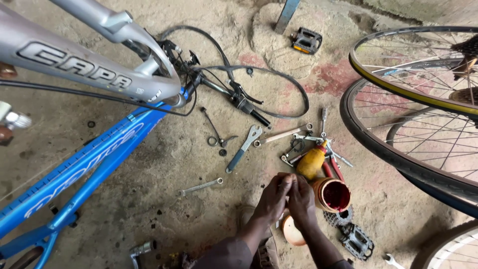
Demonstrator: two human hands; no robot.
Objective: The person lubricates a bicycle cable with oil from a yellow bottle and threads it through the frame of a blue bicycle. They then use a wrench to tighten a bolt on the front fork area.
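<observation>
Your left hand (pixel 273 198) and right hand (pixel 301 199) press together, pinching something too small to identify, just beside the open red grease tub (pixel 333 195) on the concrete floor (pixel 149 199); keep fingertips steady.

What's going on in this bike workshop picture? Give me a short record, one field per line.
Place: rough concrete floor seen from above
Left hand: pressed against the right hand, fingertips together; whatever is between them is too small to tell
Right hand: meets the left hand above the floor
Nearest thing: open tub of red grease, beside the right hand
Tools: spanners and a yellow bottle scattered on the floor
Bike parts: blue frame, silver frame, wheels, pedal
</observation>
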